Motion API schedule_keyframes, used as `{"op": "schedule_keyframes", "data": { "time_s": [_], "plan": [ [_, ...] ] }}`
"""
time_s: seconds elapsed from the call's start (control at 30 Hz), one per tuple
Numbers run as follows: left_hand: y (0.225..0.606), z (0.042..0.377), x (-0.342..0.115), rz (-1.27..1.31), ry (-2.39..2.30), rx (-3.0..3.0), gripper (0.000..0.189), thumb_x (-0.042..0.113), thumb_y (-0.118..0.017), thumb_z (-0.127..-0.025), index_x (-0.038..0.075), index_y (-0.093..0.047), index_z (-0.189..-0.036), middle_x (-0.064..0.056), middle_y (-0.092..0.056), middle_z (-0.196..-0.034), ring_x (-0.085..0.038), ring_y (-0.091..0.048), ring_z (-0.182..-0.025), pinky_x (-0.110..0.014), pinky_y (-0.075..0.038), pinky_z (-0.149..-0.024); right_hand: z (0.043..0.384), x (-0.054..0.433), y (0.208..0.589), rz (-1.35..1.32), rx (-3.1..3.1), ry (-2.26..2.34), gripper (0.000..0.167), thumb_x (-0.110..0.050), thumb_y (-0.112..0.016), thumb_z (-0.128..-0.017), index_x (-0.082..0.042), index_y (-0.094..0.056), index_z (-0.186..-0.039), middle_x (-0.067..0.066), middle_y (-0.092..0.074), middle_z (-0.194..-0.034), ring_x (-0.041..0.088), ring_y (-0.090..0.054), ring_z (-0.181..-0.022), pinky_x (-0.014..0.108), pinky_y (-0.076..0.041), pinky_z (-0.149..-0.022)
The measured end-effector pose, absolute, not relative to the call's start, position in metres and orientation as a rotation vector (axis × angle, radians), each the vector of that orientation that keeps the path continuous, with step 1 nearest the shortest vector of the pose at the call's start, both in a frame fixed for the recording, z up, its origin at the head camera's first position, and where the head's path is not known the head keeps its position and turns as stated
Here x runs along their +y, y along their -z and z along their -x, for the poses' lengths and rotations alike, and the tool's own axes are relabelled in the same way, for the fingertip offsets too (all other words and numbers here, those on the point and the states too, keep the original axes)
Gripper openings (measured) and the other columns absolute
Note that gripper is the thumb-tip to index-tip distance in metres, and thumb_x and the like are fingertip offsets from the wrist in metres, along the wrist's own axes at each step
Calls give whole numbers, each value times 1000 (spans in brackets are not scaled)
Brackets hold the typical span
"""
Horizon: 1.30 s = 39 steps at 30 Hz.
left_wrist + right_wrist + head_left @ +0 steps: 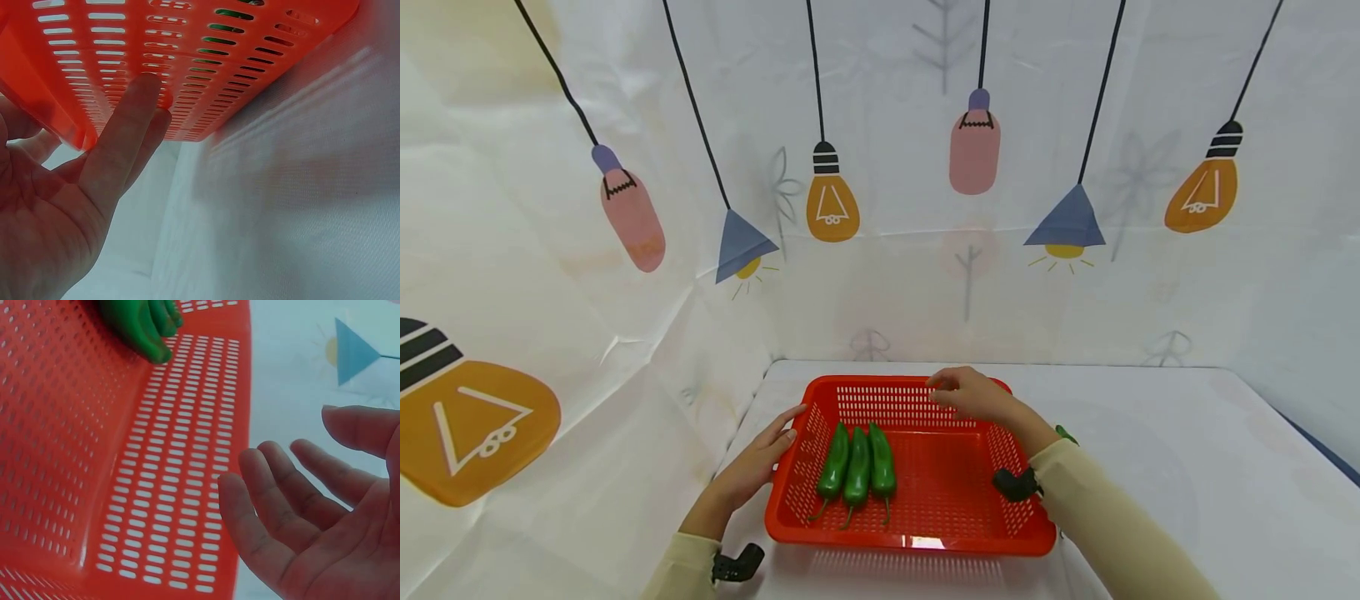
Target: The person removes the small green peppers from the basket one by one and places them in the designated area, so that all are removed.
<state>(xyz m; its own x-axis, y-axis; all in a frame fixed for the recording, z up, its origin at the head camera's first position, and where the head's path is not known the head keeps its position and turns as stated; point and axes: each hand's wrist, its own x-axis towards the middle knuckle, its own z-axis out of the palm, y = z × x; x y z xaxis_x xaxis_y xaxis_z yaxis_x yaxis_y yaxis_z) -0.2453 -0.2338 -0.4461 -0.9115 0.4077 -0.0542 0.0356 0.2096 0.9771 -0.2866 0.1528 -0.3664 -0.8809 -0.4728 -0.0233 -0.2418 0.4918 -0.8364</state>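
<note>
Three green chili peppers (857, 477) lie side by side in the left half of a red plastic basket (910, 546), stems toward the near side. At the basket's left side, my left hand (754, 460) touches the rim. In the left wrist view its straight fingers (122, 137) lie along the slotted outer wall. My right hand (973, 395) hovers by the far rim, right of centre, its fingers loosely bent and holding nothing. The right wrist view shows that palm turned up beside the slotted wall, with pepper tips (140, 331) in the basket beyond.
The basket stands on a white-covered table (1150, 433). A small green thing (1065, 433) shows beside the right sleeve, mostly hidden by it. White sheeting (895, 292) printed with lamps and bulbs rises behind the table and along the left.
</note>
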Motion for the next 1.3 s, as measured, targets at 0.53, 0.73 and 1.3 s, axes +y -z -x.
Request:
{"op": "schedule_keyframes", "data": {
  "time_s": [0.53, 0.73, 1.3],
  "plan": [
    [446, 245, -234, -423, -1748, 2193, 57, 31, -42, -111, 21, -22, -162, -28, -45, -145, -35, -60, -117, -49, -58, -84, 294, 123, 381, 558, 2553, 1164, 33, -13, -64, -98, 5, -65, -126, 13, -69, -107, 37, -67, -98, 41, -60, -77],
    [446, 246, -234, -421, -1748, 2194, 56, 32, -42, -111, 21, -22, -162, -29, -44, -146, -36, -60, -117, -49, -59, -84, 295, 111, 386, 516, 2538, 1151, 30, -14, -65, -98, 2, -67, -124, 17, -69, -105, 35, -67, -92, 39, -59, -70],
    [448, 247, -234, -427, -1752, 2189, 57, 32, -42, -111, 21, -22, -162, -30, -44, -146, -35, -61, -116, -48, -59, -84, 300, 90, 405, 477, 2527, 1074, 25, -13, -66, -97, 0, -69, -118, 7, -67, -100, 23, -67, -87, 38, -60, -70]
  ]
}}
